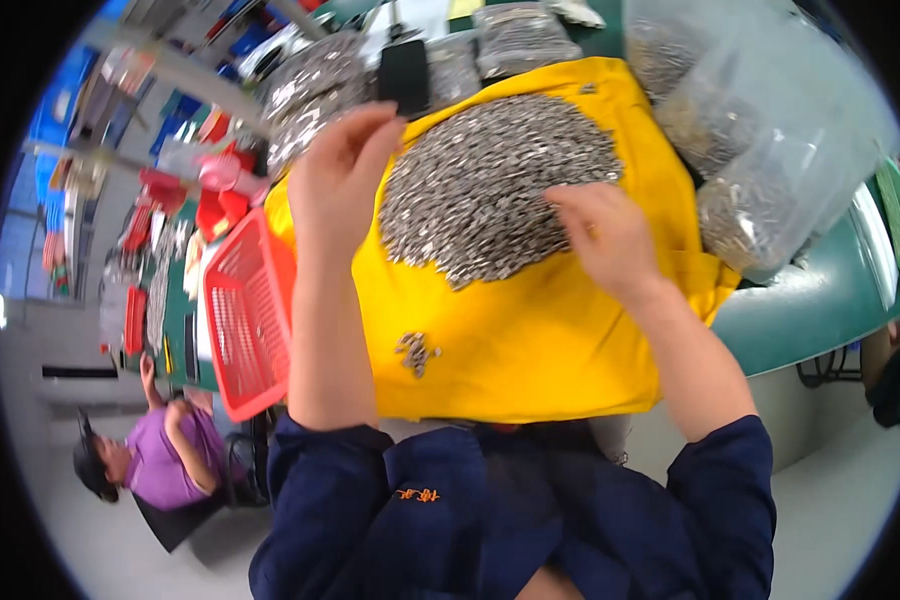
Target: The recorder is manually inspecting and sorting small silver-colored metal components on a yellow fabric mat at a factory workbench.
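A large heap of small silvery metal parts (495,185) is spread over the far half of a yellow cloth (550,330) that covers the near end of a green table (820,300). The right hand (605,235) is laid on the right near edge of the heap, palm down, fingers half curled and pressed among the parts; whether any part is pinched between the fingers cannot be told. The left hand (342,180) is raised at the left far edge of the heap, fingers bent loosely toward the thumb, with the fingertips close to a black rectangular object (404,75) standing just beyond the cloth; nothing is clearly seen to be gripped in it. A small separate cluster of the same parts (416,352) is left on the bare near part of the cloth, well apart from the heap. Both forearms are bare to the elbow, and dark blue sleeves (370,500) are seen at the lower edge.

A red plastic basket (248,315) is set just left of the cloth, tilted at the table edge. Clear plastic bags (760,170) filled with similar parts are stacked at the right far side, and further filled bags (315,90) lie at the left far side. Far to the left and lower, another person in a purple top (160,460) is seen near a second cluttered table.
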{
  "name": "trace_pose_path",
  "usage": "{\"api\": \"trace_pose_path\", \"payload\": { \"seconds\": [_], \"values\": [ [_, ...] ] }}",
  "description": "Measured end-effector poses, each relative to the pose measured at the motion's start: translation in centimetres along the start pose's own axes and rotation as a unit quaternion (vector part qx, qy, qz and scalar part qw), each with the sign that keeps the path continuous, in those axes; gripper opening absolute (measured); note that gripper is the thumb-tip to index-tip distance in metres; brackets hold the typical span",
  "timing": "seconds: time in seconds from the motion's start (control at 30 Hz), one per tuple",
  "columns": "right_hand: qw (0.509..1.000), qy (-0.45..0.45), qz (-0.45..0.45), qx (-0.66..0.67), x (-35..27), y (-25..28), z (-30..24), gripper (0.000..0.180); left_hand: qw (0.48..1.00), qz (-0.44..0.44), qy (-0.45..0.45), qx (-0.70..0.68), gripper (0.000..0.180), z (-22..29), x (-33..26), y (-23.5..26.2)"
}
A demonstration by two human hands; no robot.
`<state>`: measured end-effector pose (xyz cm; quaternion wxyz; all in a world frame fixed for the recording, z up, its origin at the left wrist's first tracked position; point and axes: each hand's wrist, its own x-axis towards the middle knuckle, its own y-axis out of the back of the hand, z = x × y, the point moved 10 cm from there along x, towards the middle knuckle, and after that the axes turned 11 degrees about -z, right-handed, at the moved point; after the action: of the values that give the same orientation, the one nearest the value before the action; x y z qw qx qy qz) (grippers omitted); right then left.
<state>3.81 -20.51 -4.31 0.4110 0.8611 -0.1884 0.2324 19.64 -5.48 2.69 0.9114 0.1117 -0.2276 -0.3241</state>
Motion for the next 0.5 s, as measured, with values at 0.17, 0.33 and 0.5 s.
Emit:
{"api": "trace_pose_path", "payload": {
  "seconds": [0.17,0.33,0.5],
  "values": [
    [0.978,-0.142,0.007,0.151,-0.4,-1.2,1.2,0.02,0.977,-0.013,0.141,0.16,0.015,-8.3,-10.9,4.9],
    [0.956,-0.121,-0.091,0.251,1.6,-5.7,-4.5,0.017,0.949,-0.04,0.116,0.29,0.017,-9.3,-11.5,3.3],
    [0.952,-0.096,-0.112,0.27,2.7,-8.0,-8.4,0.016,0.94,-0.054,0.085,0.327,0.016,-9.8,-11.1,2.6]
  ]
}}
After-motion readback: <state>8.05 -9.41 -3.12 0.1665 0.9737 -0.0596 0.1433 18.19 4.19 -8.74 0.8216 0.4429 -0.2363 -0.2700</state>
